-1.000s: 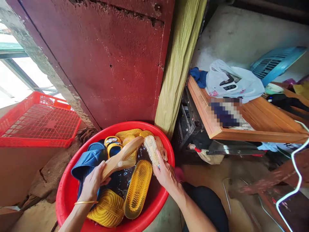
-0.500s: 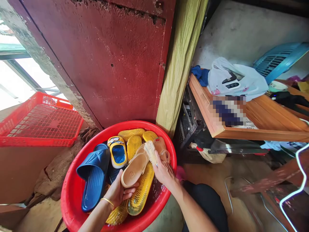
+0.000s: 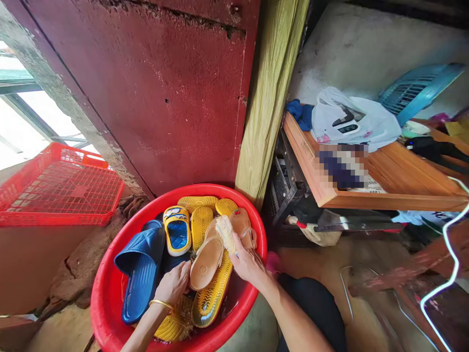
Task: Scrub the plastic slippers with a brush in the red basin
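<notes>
A red basin (image 3: 104, 293) holds several slippers and sandals with some water. My left hand (image 3: 175, 283) is closed at the left edge of a tan sandal (image 3: 206, 266), its back turned up and its fingertips partly hidden. In my right hand (image 3: 247, 261) is a scrubbing brush (image 3: 226, 233), with pale bristles turned up beside the tan sandal's strap. Another tan sandal (image 3: 242, 225) lies behind the brush. Under the held sandal, a yellow slipper (image 3: 212, 300) shows its ridged sole. A large blue slipper (image 3: 141, 274) and a small yellow-and-blue clog (image 3: 178, 232) rest on the left.
A red plastic crate (image 3: 62, 188) stands at the left on a brown box. Behind the basin is a dark red door (image 3: 164, 107). On the right, a wooden tray (image 3: 410, 171) carries a white plastic bag (image 3: 353, 120). A white cable (image 3: 449, 249) hangs at the far right.
My left hand has turned over from the tan sandal's heel to its left edge, back of the hand up. The sandal has tilted more upright. The brush stays in my right hand.
</notes>
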Tool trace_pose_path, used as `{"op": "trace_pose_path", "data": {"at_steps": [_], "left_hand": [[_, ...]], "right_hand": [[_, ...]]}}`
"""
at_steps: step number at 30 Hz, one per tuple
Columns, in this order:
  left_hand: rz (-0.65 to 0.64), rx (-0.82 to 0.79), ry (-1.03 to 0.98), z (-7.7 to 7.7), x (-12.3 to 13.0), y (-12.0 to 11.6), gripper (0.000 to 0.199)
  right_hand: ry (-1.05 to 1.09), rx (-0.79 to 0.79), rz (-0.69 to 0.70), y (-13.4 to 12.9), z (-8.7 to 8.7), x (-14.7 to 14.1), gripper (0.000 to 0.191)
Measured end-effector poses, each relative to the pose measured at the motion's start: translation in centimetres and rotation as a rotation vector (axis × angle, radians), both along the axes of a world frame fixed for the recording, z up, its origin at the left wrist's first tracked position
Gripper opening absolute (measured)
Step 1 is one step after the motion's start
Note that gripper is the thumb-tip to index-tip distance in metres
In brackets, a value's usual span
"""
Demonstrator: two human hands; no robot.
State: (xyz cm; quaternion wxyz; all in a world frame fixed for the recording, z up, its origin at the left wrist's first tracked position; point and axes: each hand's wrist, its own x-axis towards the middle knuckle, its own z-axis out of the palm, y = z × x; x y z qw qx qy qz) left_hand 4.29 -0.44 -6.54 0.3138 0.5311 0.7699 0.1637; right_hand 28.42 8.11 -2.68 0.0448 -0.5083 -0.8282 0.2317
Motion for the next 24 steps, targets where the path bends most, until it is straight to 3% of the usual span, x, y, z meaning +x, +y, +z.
{"op": "trace_pose_path", "data": {"at_steps": [2, 5, 13, 20, 24], "left_hand": [[-0.001, 0.064, 0.091, 0.0, -0.4, 0.0, 0.043], [0.069, 0.128, 0.023, -0.1, -0.2, 0.1, 0.043], [0.023, 0.135, -0.063, -0.7, 0.7, 0.1, 0.060], [-0.024, 0.323, 0.009, -0.1, 0.3, -0.1, 0.049], [0.024, 0.427, 0.091, -0.3, -0.2, -0.6, 0.044]], "right_hand": [[0.044, -0.012, -0.050, 0.2, -0.3, 0.1, 0.072], [0.155, 0.022, -0.150, 0.7, -1.0, 0.1, 0.071], [0.344, 0.125, -0.276, 1.6, -2.1, 0.1, 0.068], [0.310, 0.149, -0.252, 1.3, -1.4, -0.1, 0.073], [0.222, 0.184, -0.053, 0.2, -0.6, -0.3, 0.068]]}}
